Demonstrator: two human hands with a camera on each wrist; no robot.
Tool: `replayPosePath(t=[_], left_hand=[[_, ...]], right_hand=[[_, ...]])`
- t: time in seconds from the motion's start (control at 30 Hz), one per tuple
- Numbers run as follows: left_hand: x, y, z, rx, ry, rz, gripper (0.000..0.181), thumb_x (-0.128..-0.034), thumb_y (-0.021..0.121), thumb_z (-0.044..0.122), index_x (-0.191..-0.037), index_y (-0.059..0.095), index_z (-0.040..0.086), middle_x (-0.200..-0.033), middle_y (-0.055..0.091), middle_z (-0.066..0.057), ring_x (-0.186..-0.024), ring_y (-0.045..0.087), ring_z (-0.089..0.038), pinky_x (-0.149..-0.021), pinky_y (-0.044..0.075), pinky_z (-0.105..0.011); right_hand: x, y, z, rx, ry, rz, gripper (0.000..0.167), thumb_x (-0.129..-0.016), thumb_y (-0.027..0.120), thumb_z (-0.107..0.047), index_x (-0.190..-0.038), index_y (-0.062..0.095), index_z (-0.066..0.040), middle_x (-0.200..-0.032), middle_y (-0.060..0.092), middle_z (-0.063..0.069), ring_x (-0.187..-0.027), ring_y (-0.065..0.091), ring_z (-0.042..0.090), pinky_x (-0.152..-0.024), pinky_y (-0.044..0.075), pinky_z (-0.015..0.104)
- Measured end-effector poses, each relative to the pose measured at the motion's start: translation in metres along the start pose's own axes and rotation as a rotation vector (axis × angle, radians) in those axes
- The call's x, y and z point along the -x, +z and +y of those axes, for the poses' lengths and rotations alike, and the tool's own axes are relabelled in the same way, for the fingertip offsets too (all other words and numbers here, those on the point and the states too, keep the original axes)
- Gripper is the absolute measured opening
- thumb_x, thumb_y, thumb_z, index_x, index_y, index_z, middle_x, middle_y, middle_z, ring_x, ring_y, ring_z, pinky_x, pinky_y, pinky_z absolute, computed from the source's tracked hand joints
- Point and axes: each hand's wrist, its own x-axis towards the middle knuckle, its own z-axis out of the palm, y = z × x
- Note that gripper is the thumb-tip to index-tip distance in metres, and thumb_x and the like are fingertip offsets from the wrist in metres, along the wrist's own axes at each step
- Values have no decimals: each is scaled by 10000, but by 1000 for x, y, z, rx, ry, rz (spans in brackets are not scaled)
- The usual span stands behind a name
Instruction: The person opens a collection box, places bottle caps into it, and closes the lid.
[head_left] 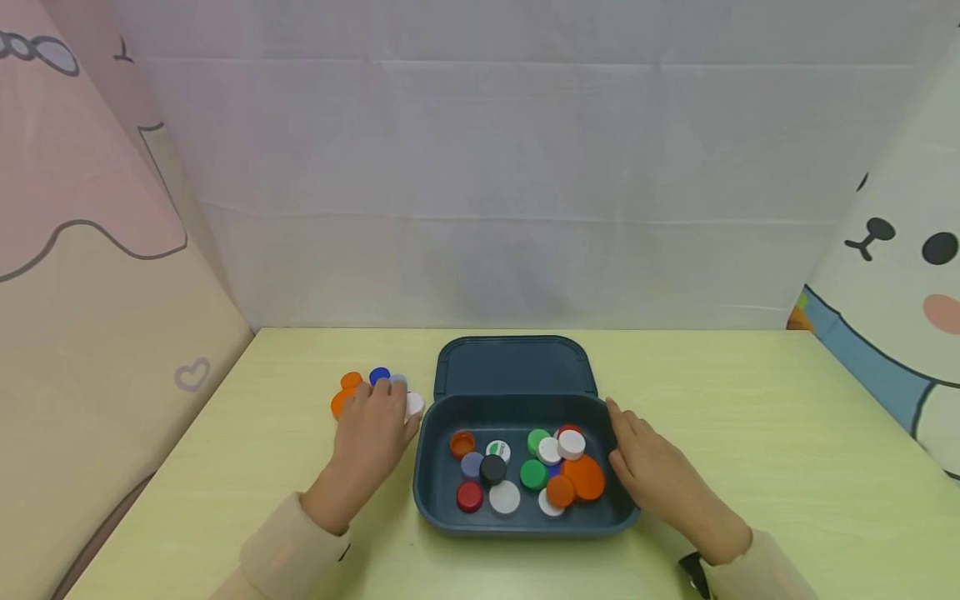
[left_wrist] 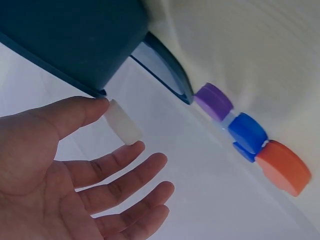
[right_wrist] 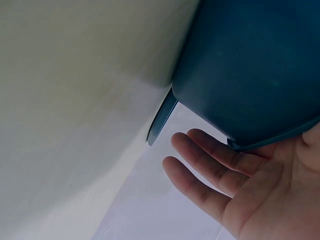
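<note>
To the left of a dark blue box (head_left: 525, 531), my left hand (head_left: 371, 429) pinches a white bottle cap (left_wrist: 122, 124) between thumb and index finger. The other fingers of that hand spread loosely. Beside it on the table are orange caps (head_left: 343, 403), a blue cap (head_left: 379, 376) and a purple cap (left_wrist: 214, 101). My right hand (head_left: 652, 467) rests against the box's right rim, its fingers fairly straight along the outside. Inside the box lie several caps, among them a black cap (head_left: 492, 470), a red cap (head_left: 469, 497), a green cap (head_left: 533, 474) and a large orange cap (head_left: 583, 477).
The box's lid (head_left: 516, 367) lies folded back behind it. A pale yellow-green table (head_left: 750, 433) spreads out on both sides. A white cloth (head_left: 480, 192) hangs behind the table, with printed cloths at the left and right.
</note>
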Motion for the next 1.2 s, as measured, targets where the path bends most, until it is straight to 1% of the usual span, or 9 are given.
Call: replayPosePath(t=[0.2, 0.37, 0.47, 0.6, 0.77, 0.87, 0.93, 1.03, 1.2], left_hand=[[-1, -8, 10, -22, 14, 23, 396, -772, 709, 331, -930, 572, -4, -838, 578, -139, -756, 498, -273, -645, 481, -330], [0, -14, 20, -21, 11, 0, 400, -784, 694, 338, -970, 572, 6, -875, 585, -133, -823, 509, -280, -703, 487, -346], [0, -17, 27, 2, 25, -14, 402, -801, 674, 351, -990, 572, 11, -895, 588, -131, -844, 509, -280, -728, 484, -353], [-1, -17, 36, 45, 55, -36, 396, -818, 653, 366, -989, 577, 16, -895, 586, -122, -831, 500, -268, -729, 478, -351], [1, -14, 47, 61, 116, -47, 385, -822, 649, 371, -999, 591, 34, -904, 598, -111, -838, 526, -261, -744, 491, -348], [2, -10, 51, 64, 161, -31, 372, -817, 653, 370, -985, 601, 43, -876, 603, -99, -804, 530, -243, -699, 492, -319], [2, -6, 54, 63, 178, -22, 371, -810, 659, 377, -978, 608, 49, -867, 610, -92, -787, 525, -233, -674, 488, -307], [3, 0, 57, 28, 198, 1, 375, -793, 676, 389, -958, 617, 57, -861, 620, -88, -772, 509, -227, -656, 480, -300], [4, 7, 61, -18, 225, 14, 369, -782, 686, 393, -944, 620, 68, -880, 623, -87, -835, 510, -240, -714, 494, -313]], right_hand=[[0, 0, 0, -5, 2, -4, 516, -864, 538, -85, -1313, 360, 97, -1110, 535, 199, -933, 548, 266, -805, 495, 410], [0, 0, 0, -2, -2, -2, 515, -863, 537, -84, -1310, 360, 100, -1112, 536, 199, -932, 548, 265, -806, 495, 408], [0, 0, 0, -2, 1, -4, 515, -863, 537, -84, -1311, 359, 99, -1113, 535, 198, -932, 548, 265, -806, 495, 407], [-1, 0, 0, -10, 7, -9, 517, -863, 537, -84, -1313, 358, 97, -1115, 535, 195, -930, 547, 261, -804, 495, 407], [0, 0, 0, -12, 6, -6, 517, -862, 536, -83, -1313, 358, 97, -1118, 534, 191, -929, 544, 254, -801, 495, 400], [0, 0, 1, -11, 1, 0, 517, -862, 535, -83, -1313, 358, 98, -1125, 534, 191, -941, 545, 255, -810, 494, 401], [0, 0, 1, -13, -3, 6, 517, -861, 535, -82, -1313, 359, 98, -1122, 536, 190, -942, 545, 253, -813, 493, 401], [0, 1, 1, -15, -7, 12, 516, -859, 534, -81, -1312, 361, 96, -1113, 537, 187, -928, 544, 245, -805, 492, 397], [0, 1, 1, -13, -11, 16, 514, -859, 532, -80, -1311, 362, 95, -1109, 538, 182, -917, 544, 236, -794, 492, 388]])
